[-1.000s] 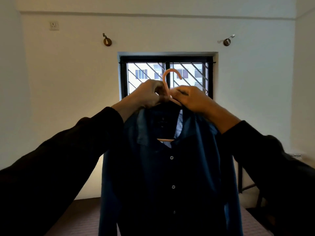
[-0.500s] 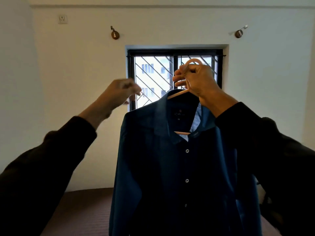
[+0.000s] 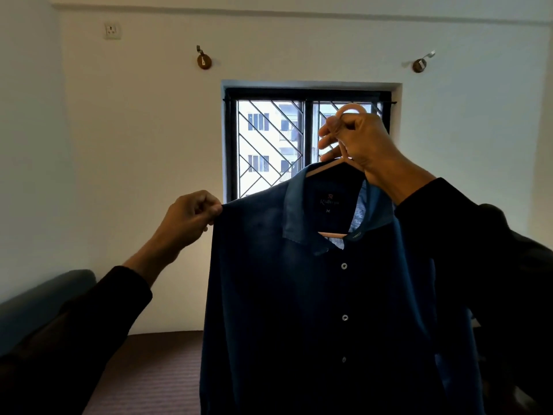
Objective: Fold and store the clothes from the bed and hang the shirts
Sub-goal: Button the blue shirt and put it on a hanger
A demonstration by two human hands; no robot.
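Observation:
A dark blue buttoned shirt (image 3: 299, 295) hangs in front of me on a pale pink hanger (image 3: 324, 166), facing me with its collar open. My right hand (image 3: 356, 142) grips the hanger's neck just under the hook, up in front of the window. My left hand (image 3: 190, 215) pinches the shirt's left shoulder seam at its outer tip and holds it out to the side. The lower part of the shirt runs out of the bottom of the view.
A barred window (image 3: 308, 145) sits in the white wall ahead, with two wall hooks (image 3: 204, 59) (image 3: 420, 63) above it. A bed with a dark patterned cover (image 3: 155, 375) lies below. A grey headboard edge (image 3: 42, 304) is at the left.
My left hand dropped from beside the hanger and took hold of the shirt's shoulder. My right hand stayed on the hanger and shifted a little to the right.

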